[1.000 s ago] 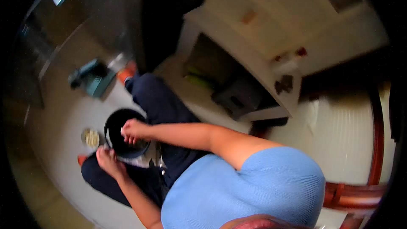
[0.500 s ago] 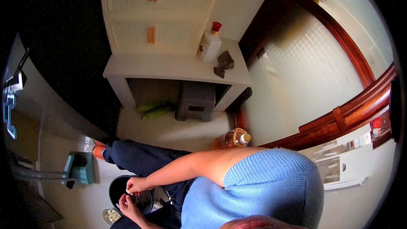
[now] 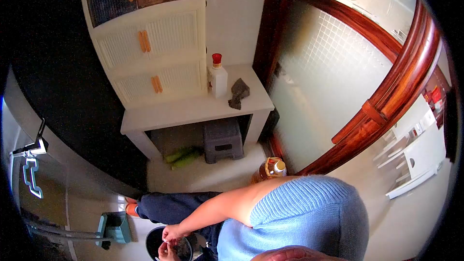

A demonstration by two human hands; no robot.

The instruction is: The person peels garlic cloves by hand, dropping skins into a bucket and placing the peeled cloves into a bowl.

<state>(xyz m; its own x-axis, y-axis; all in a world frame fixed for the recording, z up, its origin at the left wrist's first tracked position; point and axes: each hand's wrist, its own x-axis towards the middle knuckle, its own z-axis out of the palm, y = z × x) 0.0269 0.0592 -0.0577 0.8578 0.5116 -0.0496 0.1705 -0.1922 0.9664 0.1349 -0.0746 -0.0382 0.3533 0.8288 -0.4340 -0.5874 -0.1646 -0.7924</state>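
My right hand (image 3: 171, 233) is closed in a pinch over a dark round bucket (image 3: 149, 241). Just below it, my left hand (image 3: 167, 251) is closed too, and the fingertips of both hands meet. Between them shows a small white piece, apparently a garlic clove (image 3: 166, 241). Dark scraps that I cannot make out lie inside the bucket, partly covered by my hands. The bucket stands on the floor by my legs, its lower part cut off by the frame edge.
A teal plastic basket (image 3: 115, 227) stands left of the bucket. A big oil bottle (image 3: 269, 169) is near my elbow. Beyond are a grey stool (image 3: 223, 141), green vegetables (image 3: 184, 157), and a white bench (image 3: 193, 116) with a white bottle (image 3: 217, 79) and a dark cloth (image 3: 239, 94).
The view has tilted, so the bucket and hands sit lower and further right. The bowl of white cloves has left the view. My hands have come closer together.
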